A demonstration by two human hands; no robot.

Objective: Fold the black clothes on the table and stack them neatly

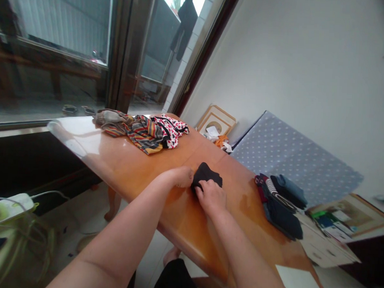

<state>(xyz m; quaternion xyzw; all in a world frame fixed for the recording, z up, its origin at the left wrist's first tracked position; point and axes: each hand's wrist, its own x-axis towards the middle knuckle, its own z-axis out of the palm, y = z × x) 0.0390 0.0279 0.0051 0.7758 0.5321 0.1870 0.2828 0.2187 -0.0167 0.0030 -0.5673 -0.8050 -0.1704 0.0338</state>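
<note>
A small black cloth [207, 173], folded into a bundle, lies near the middle of a glossy wooden table [130, 167]. My left hand [181, 177] is curled at the cloth's left edge, fingers closed on it. My right hand [212, 195] rests on the cloth's near side, fingers bent and pressing or pinching it.
A heap of striped and red-spotted clothes [144, 130] lies at the table's far end. A pile of folded dark garments [281, 203] sits at the right edge. Beyond are a dotted grey board [287, 152], picture frames [216, 119] against the wall and a glass door [56, 49].
</note>
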